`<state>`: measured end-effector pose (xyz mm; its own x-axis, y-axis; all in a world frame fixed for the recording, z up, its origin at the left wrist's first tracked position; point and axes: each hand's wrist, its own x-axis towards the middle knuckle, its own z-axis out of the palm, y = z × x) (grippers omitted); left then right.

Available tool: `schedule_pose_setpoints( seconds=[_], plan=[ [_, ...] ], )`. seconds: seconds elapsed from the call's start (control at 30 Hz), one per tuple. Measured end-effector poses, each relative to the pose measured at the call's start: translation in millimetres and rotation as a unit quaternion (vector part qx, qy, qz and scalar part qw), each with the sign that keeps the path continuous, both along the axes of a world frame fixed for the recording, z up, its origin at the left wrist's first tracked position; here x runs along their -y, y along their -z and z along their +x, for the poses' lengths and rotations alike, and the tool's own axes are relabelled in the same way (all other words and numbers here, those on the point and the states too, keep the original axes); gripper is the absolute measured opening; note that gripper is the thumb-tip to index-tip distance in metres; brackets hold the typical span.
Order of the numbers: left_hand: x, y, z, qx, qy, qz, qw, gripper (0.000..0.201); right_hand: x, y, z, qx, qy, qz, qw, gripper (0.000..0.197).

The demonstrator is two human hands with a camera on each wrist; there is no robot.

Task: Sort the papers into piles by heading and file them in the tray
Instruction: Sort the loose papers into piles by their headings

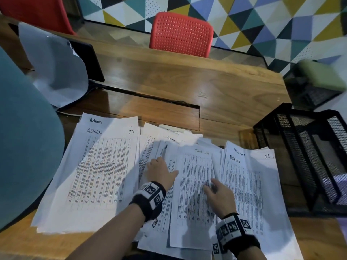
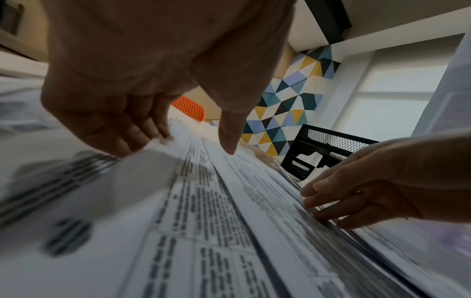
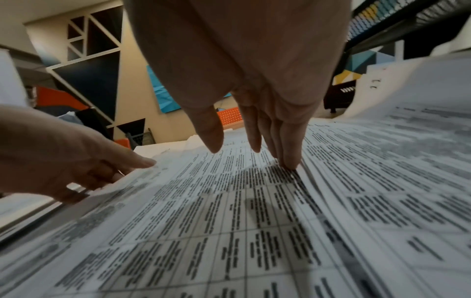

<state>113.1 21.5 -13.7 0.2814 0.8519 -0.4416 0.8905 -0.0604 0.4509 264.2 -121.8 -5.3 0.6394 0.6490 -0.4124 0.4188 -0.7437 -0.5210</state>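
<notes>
On the head camera I see three spreads of white printed sheets on the brown wooden desk (image 1: 169, 76): a left pile headed "Admin" and "ADMIN" with the number 30 (image 1: 105, 166), a loose unsorted heap in the middle (image 1: 195, 184) whose top sheet reads "Task list", and a right pile (image 1: 249, 184) headed "Task list" with 11 in its corner. My left hand (image 1: 159, 171) lies on the middle heap with fingers tucked at a sheet's edge, and my right hand (image 1: 217, 194) rests flat, fingers apart, on the top "Task list" sheet. The black wire-mesh tray (image 1: 300, 156) stands at the right, well apart from my hands; I cannot tell whether any sheets are in it, so I judge sorting as partly done and filing still to come. On the left wrist camera, the left hand (image 2: 132, 96) has its fingers curled under a lifted sheet edge while the thumb points down at the paper; the right hand (image 2: 362, 187) lies with straight fingers on the heap, the tray (image 2: 328, 149) behind it. On the right wrist camera, the right hand (image 3: 254, 100) touches the table-printed sheet with straight fingertips, and the left hand (image 3: 71, 159) grips a sheet's edge; the print is too blurred to read.
</notes>
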Motion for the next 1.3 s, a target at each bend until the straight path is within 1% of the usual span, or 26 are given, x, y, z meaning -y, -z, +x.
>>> schedule_pose_setpoints(
  seconds=[0.07,0.17,0.27,0.3,0.33,0.4,0.47,0.5,0.57,0.63,0.67,0.73,0.8,0.83,0.9,0.93,0.97,1.03,1.07,1.1,1.13,1.17,1.2,1.23,1.27,1.3],
  plan=[
    [2,-1,6,0.034,-0.031,-0.015,0.999,0.072,3,-2,0,-0.027,0.006,0.015,1.0,0.048],
    [10,-4,17,0.136,-0.067,-0.087,0.985,0.077,9,-3,4,-0.06,0.034,0.053,0.996,0.047],
    [16,-7,20,0.178,-0.061,-0.113,0.976,0.057,14,-4,8,-0.075,0.072,0.099,0.99,0.044],
    [15,-11,17,0.211,-0.057,-0.123,0.968,0.05,15,-3,9,-0.079,0.084,0.112,0.987,0.044],
    [12,-17,10,0.257,-0.052,-0.134,0.956,0.045,16,-1,11,-0.08,0.093,0.124,0.985,0.048],
    [2,-34,-8,0.333,-0.034,-0.15,0.93,0.041,17,0,14,-0.089,0.107,0.139,0.98,0.065],
    [-11,-50,-30,0.386,-0.019,-0.182,0.904,0.046,15,-1,15,-0.119,0.113,0.155,0.974,0.08],
    [-17,-57,-40,0.404,-0.015,-0.207,0.891,0.049,14,-3,14,-0.142,0.109,0.17,0.969,0.077],
    [-25,-62,-55,0.425,-0.018,-0.239,0.873,0.05,8,-9,13,-0.189,0.102,0.212,0.953,0.058],
    [-31,-61,-62,0.424,-0.038,-0.227,0.876,0.044,1,-13,10,-0.225,0.117,0.254,0.933,0.034],
    [-33,-58,-64,0.423,-0.054,-0.214,0.879,0.037,-1,-15,10,-0.226,0.13,0.269,0.927,0.025],
    [-36,-48,-66,0.426,-0.095,-0.196,0.878,0.02,-3,-18,14,-0.17,0.154,0.281,0.932,0.022],
    [-39,-35,-68,0.421,-0.133,-0.191,0.877,0.017,2,-23,29,-0.083,0.185,0.285,0.937,0.019],
    [-40,-29,-69,0.415,-0.146,-0.189,0.878,0.018,7,-25,40,-0.028,0.201,0.265,0.942,0.017],
    [-40,-22,-70,0.408,-0.156,-0.191,0.879,0.019,19,-27,70,0.094,0.224,0.171,0.955,0.026],
    [-40,-20,-70,0.409,-0.157,-0.196,0.877,0.019,28,-24,87,0.145,0.22,0.119,0.957,0.029],
    [-39,-20,-69,0.413,-0.156,-0.2,0.875,0.023,36,-21,102,0.185,0.204,0.073,0.959,0.026],
    [-37,-25,-68,0.422,-0.144,-0.2,0.873,0.034,50,-17,122,0.22,0.168,-0.003,0.961,0.025],
    [-35,-30,-67,0.424,-0.138,-0.202,0.872,0.034,55,-15,128,0.228,0.161,-0.028,0.96,0.024],
    [-33,-37,-67,0.43,-0.124,-0.208,0.87,0.031,57,-16,130,0.236,0.151,-0.036,0.959,0.016],
    [-32,-43,-68,0.438,-0.103,-0.218,0.866,0.031,57,-17,130,0.245,0.146,-0.029,0.958,0.021],
    [-30,-49,-68,0.448,-0.081,-0.233,0.859,0.031,56,-19,127,0.249,0.129,-0.003,0.96,0.041],
    [-29,-54,-68,0.455,-0.064,-0.253,0.851,0.03,54,-21,120,0.245,0.092,0.038,0.964,0.059],
    [-28,-58,-69,0.455,-0.054,-0.274,0.846,0.026,50,-28,108,0.22,0.052,0.093,0.97,0.069],
    [-27,-61,-69,0.451,-0.044,-0.29,0.843,0.025,44,-35,92,0.151,0.018,0.141,0.978,0.072],
    [-27,-63,-69,0.448,-0.038,-0.298,0.842,0.029,37,-42,75,0.051,-0.012,0.163,0.985,0.071]
  ],
)
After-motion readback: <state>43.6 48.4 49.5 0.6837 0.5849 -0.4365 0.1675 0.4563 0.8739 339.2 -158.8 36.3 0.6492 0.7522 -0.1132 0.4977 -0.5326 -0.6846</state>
